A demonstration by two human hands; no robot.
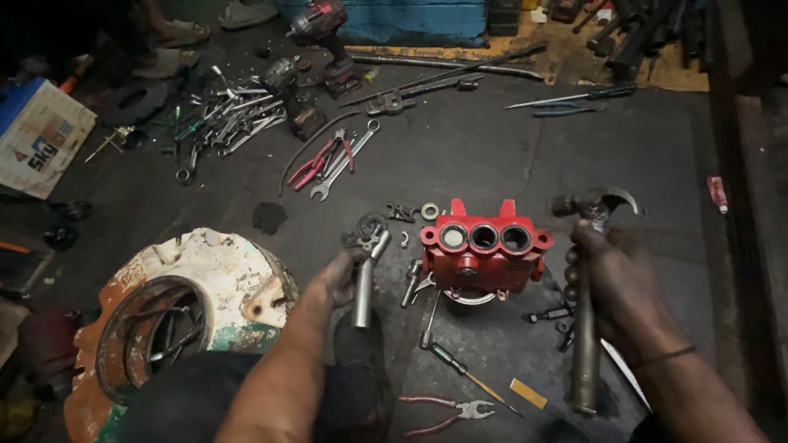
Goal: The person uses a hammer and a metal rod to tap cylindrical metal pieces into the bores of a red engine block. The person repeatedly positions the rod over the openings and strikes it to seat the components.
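A red metal block (484, 256) with three round bores stands on the dark floor in front of me. My left hand (338, 277) grips a short steel rod (366, 283), held upright just left of the block. My right hand (611, 283) is closed around the metal handle of a claw hammer (593, 207), its head raised to the right of the block. Small rings, washers and clips (386, 220) lie scattered behind the rod. A bolt (410, 282) rests beside the block's left edge.
A rusty white round housing (185, 308) sits at lower left. Wrenches and red-handled pliers (320, 160) lie behind, with a power drill (324, 37) and pipe wrench (419, 92) farther back. A screwdriver (460, 369) and pliers (447, 413) lie close by. Someone's sandalled feet (185, 33) are at top left.
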